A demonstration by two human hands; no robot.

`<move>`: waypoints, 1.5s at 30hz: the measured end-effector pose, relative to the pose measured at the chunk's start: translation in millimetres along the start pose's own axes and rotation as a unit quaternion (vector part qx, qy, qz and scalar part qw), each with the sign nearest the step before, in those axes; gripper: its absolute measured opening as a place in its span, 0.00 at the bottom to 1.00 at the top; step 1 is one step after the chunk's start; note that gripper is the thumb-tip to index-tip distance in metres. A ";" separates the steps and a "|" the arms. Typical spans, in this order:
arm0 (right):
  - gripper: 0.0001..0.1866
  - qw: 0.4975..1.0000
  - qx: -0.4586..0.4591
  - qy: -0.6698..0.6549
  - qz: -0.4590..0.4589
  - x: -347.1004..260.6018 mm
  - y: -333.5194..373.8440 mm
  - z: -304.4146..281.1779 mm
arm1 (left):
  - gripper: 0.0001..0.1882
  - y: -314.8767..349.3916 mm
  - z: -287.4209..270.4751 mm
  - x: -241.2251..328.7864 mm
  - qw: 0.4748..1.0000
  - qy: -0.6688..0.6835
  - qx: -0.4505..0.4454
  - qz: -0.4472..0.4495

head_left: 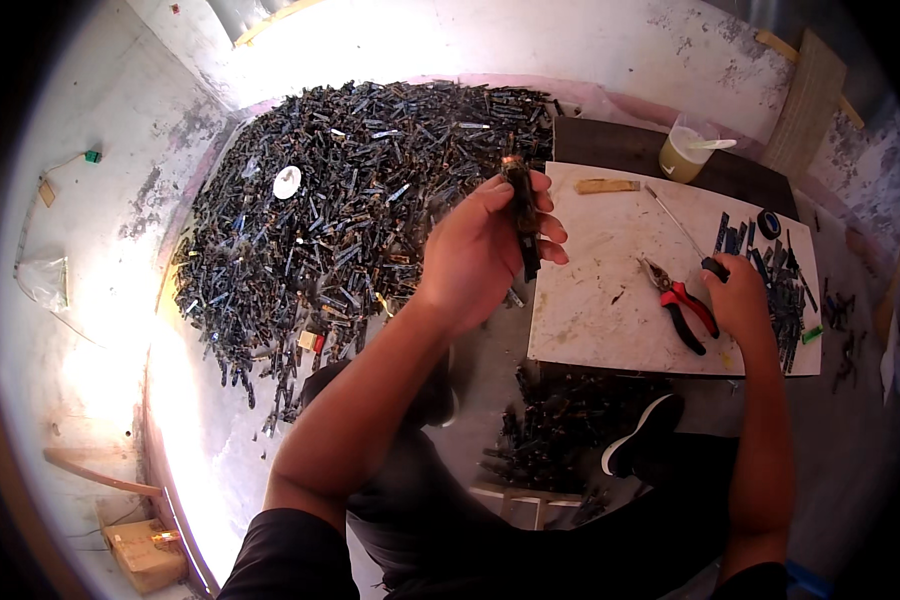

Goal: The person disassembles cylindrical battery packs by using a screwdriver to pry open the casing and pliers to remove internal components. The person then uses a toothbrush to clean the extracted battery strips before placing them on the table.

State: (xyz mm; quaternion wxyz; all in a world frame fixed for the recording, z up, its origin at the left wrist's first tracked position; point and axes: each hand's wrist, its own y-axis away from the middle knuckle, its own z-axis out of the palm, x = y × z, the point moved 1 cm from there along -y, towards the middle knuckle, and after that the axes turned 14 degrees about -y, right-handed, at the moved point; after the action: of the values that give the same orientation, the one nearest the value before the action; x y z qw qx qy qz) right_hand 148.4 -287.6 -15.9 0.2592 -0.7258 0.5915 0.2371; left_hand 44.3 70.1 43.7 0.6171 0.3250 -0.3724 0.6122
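Black, slim and ragged, the strip (525,222) is up in your left hand (475,245), pinched between thumb and fingers, just left of the desk (585,300). It looks light, stiff and perhaps brittle, so hold its long sides, clear of the reddish tip. Your right hand (745,305) grips the screwdriver (714,268) by its dark handle, near the red-and-black pliers (670,292).

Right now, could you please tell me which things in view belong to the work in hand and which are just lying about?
Likely part of the work: dark strip in the left hand; screwdriver in the right hand; pliers; large dark pile.

Apparently just lying about: cup; cardboard box; white disc on the pile.
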 end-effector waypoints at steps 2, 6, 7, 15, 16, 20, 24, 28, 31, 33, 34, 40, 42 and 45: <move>0.19 1.000 -0.015 0.009 0.022 -4.5 -3.4 1.2 | 0.20 1.1 -2.5 -2.7 1.000 -0.003 -0.008 -0.002; 0.16 0.998 -0.016 0.051 0.018 -6.4 -6.0 6.7 | 0.25 1.7 4.7 -6.5 0.997 -0.041 0.065 -0.003; 0.15 0.998 -0.003 0.070 0.004 -2.3 -5.4 8.4 | 0.25 1.1 7.6 -6.0 0.996 -0.063 0.064 -0.005; 0.12 0.811 -0.207 -0.542 0.075 -95.7 41.6 46.5 | 0.21 2.0 13.3 -28.4 0.980 -0.186 0.060 -0.040; 0.13 0.725 -0.247 -0.631 0.123 -110.0 52.3 46.8 | 0.20 1.4 17.0 -34.4 0.979 -0.189 0.065 -0.041; 0.13 0.674 -0.244 -0.685 0.130 -126.0 65.1 46.7 | 0.18 4.8 31.7 -43.6 0.976 -0.206 0.042 -0.061; 0.12 0.709 -0.252 -0.652 0.090 -113.2 61.5 52.2 | 0.19 8.4 33.2 -49.7 0.980 -0.191 0.021 -0.043; 0.12 0.727 -0.221 -0.646 0.072 -108.3 62.1 52.5 | 0.19 9.1 33.9 -57.4 0.975 -0.198 0.054 -0.090; 0.12 0.756 -0.199 -0.620 0.067 -107.3 63.6 51.4 | 0.19 11.7 33.5 -61.5 0.984 -0.157 0.032 -0.072; 0.12 0.789 -0.177 -0.586 0.053 -108.7 65.5 51.1 | 0.19 13.1 33.9 -68.0 0.977 -0.211 0.024 -0.033; 0.12 0.809 -0.160 -0.565 0.035 -109.6 67.7 51.5 | 0.19 13.2 34.5 -67.8 0.975 -0.218 0.024 -0.031; 0.11 0.868 -0.127 -0.481 -0.004 -110.0 67.7 50.9 | 0.18 14.6 37.0 -70.2 0.966 -0.257 0.032 -0.025; 0.11 0.862 -0.128 -0.490 0.012 -111.8 67.5 50.4 | 0.19 16.0 38.7 -69.7 0.960 -0.278 0.037 -0.014; 0.11 0.852 -0.139 -0.503 0.044 -111.9 66.2 49.1 | 0.20 15.8 38.2 -69.1 0.954 -0.297 0.032 -0.006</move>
State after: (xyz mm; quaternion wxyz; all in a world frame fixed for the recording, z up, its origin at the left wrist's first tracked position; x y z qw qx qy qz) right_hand 60.5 -184.0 13.6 0.4066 -0.5092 0.3725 0.6608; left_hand 28.1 2.5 3.0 0.4716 0.5136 -0.5175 0.4959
